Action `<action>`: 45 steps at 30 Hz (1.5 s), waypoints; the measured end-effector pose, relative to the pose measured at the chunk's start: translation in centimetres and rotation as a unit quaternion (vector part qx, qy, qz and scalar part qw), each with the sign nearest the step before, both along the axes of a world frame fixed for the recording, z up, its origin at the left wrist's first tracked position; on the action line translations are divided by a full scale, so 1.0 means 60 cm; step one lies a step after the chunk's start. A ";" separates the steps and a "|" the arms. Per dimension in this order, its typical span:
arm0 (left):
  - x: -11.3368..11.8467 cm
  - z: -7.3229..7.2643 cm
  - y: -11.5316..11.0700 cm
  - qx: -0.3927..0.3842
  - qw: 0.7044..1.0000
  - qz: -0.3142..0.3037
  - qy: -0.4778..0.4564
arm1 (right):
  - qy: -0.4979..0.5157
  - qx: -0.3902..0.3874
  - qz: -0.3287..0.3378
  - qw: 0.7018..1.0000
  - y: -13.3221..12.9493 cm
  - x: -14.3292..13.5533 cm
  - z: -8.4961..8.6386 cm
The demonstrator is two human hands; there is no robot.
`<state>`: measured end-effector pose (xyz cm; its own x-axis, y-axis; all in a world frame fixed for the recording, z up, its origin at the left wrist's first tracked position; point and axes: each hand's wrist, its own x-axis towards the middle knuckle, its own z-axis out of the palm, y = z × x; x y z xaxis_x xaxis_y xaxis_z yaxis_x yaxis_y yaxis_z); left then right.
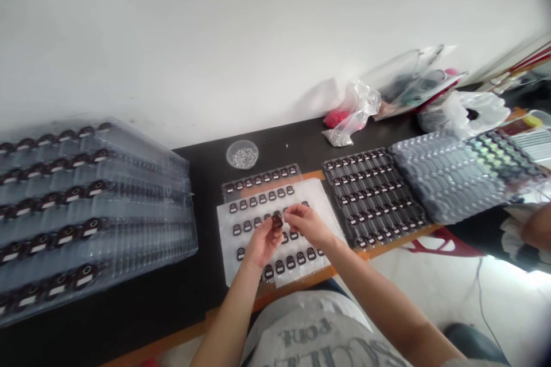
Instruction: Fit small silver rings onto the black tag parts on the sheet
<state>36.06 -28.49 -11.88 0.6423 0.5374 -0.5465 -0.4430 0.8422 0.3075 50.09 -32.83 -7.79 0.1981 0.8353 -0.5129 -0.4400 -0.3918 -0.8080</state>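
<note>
My left hand (262,245) is closed around a small dark brown plastic part (276,221), held above a white sheet (322,194). Close beside it, my right hand (305,223) has its thumb and forefinger pinched together at the part's right side. Whatever sits between those fingertips is too small to make out. Rows of similar dark parts, each with a ring and a pale label area, lie on the sheet under and around both hands. Behind the sheet, a clear tray (260,179) holds another row. A round clear dish (228,149) of tiny silvery pieces (244,157) stands farther back.
Tall stacked clear trays (146,200) with dark parts fill the left. A filled tray (359,198) and an overlapping tray stack (447,178) lie right. Plastic bags (364,100) rest by the wall. Another person's arm (538,229) shows at the right edge, near a red stool (447,242).
</note>
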 end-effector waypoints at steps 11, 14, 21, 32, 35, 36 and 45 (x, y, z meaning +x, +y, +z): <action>-0.007 -0.007 -0.010 0.007 1.000 -0.007 0.008 | 0.135 -0.018 -0.021 0.990 -0.008 0.003 -0.009; -0.008 -0.007 -0.011 0.015 1.000 -0.014 0.011 | 0.118 -0.024 -0.032 0.992 -0.008 0.002 -0.012; -0.006 -0.005 -0.013 0.026 0.999 -0.021 0.023 | -0.086 -0.009 0.020 0.996 -0.007 -0.007 -0.009; -0.003 0.002 -0.018 0.043 0.998 -0.018 0.041 | -0.415 0.127 0.096 0.896 -0.018 -0.031 0.004; -0.001 0.007 -0.020 0.064 0.996 -0.018 0.058 | -0.421 0.130 0.083 0.894 -0.018 -0.031 0.006; 0.000 0.009 -0.020 0.073 0.995 -0.018 0.066 | -0.422 0.129 0.076 0.894 -0.017 -0.031 0.005; 0.007 0.007 -0.028 0.175 0.972 -0.029 0.154 | -0.396 0.048 0.054 0.915 -0.009 -0.024 -0.018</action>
